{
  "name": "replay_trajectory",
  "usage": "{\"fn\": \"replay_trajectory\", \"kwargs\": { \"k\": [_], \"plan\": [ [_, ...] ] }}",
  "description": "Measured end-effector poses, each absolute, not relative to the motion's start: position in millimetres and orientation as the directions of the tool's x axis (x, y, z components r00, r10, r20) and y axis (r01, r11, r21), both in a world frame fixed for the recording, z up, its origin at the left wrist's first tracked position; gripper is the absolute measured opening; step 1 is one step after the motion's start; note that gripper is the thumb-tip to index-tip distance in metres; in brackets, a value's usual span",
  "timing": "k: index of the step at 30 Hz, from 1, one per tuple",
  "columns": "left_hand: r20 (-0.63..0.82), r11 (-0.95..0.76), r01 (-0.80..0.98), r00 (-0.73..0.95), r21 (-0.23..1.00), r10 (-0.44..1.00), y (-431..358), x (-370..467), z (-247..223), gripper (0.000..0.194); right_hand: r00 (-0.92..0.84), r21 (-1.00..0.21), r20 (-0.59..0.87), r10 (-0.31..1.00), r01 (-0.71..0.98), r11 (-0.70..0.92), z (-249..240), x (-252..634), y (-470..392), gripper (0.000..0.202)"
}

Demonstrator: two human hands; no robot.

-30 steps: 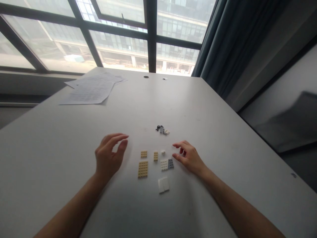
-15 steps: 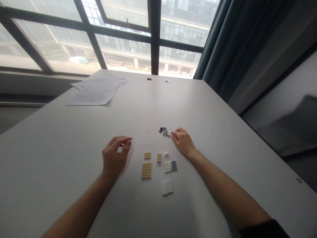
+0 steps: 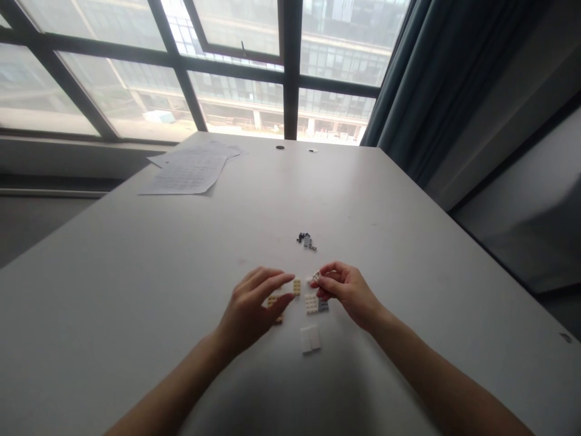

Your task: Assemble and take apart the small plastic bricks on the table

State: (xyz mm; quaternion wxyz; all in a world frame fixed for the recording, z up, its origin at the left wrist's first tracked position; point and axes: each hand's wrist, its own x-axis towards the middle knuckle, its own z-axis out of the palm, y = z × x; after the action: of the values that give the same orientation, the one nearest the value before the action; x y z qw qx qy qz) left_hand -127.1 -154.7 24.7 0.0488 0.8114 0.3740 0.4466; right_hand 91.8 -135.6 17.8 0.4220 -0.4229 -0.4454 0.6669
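Pinched in the fingertips of my right hand (image 3: 345,287) is a small white toy brick piece (image 3: 316,275); its exact shape is too small to tell. My left hand (image 3: 256,298) is open, thumb and fingers apart, above the tan bricks. It partly covers a large tan studded plate (image 3: 278,319). A small tan plate (image 3: 296,287) lies just past its fingertips. Under and beside my right hand are a white studded plate (image 3: 311,304) and a dark grey plate (image 3: 323,305). Nearer me lie flat white tiles (image 3: 311,339).
A little cluster of black and grey pieces (image 3: 305,240) lies beyond my hands. Printed paper sheets (image 3: 188,171) rest at the table's far left. The white table (image 3: 254,212) ends at a window, with a dark blue curtain (image 3: 408,91) on the right.
My right hand has come back from the black and grey cluster with a white piece. My left hand has moved right, over the tan bricks, and its fingers have spread. The view has shifted slightly.
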Motion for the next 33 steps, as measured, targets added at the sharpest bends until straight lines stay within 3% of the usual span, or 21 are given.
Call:
{"fn": "replay_trajectory", "kwargs": {
  "k": [5, 11, 19, 21, 24, 27, 30, 33],
  "plan": [
    [0.630, -0.679, 0.469, 0.286, 0.565, 0.722, -168.1, -103.8, 31.4, 0.023, -0.386, -0.833, -0.248, 0.889, -0.383, -0.399, 26.0, 78.6, -155.2, 0.025],
    [0.665, -0.697, 0.418, 0.246, 0.583, 0.705, -171.1, -99.5, 30.1, 0.028, -0.482, -0.662, -0.285, 0.829, -0.526, -0.534, 24.6, 69.7, -162.1, 0.024],
    [0.721, -0.756, 0.443, 0.291, 0.481, 0.629, -171.3, -96.0, 35.2, 0.032, -0.488, -0.754, -0.264, 0.832, -0.434, -0.493, 31.6, 65.8, -165.5, 0.019],
    [0.734, -0.785, 0.447, 0.335, 0.428, 0.591, -171.7, -100.4, 37.1, 0.033, -0.476, -0.855, -0.224, 0.851, -0.324, -0.406, 35.1, 71.2, -166.0, 0.016],
    [0.712, -0.779, 0.511, 0.386, 0.365, 0.586, -175.9, -114.2, 36.4, 0.030, -0.372, -0.997, -0.079, 0.925, 0.035, -0.071, 35.3, 86.6, -170.3, 0.015],
    [0.621, -0.747, 0.600, 0.478, 0.286, 0.622, -186.1, -128.3, 28.0, 0.026, -0.367, -0.864, 0.110, 0.924, 0.423, 0.271, 24.6, 102.0, -181.4, 0.025],
    [0.510, -0.751, 0.635, 0.592, 0.181, 0.624, -198.4, -133.0, 15.2, 0.019, -0.501, -0.694, 0.150, 0.852, 0.560, 0.452, 8.7, 107.5, -194.0, 0.045],
    [0.431, -0.745, 0.653, 0.639, 0.135, 0.637, -207.4, -128.8, 6.7, 0.014, -0.577, -0.588, 0.119, 0.808, 0.615, 0.526, 0.2, 104.1, -200.7, 0.048]
  ]
}}
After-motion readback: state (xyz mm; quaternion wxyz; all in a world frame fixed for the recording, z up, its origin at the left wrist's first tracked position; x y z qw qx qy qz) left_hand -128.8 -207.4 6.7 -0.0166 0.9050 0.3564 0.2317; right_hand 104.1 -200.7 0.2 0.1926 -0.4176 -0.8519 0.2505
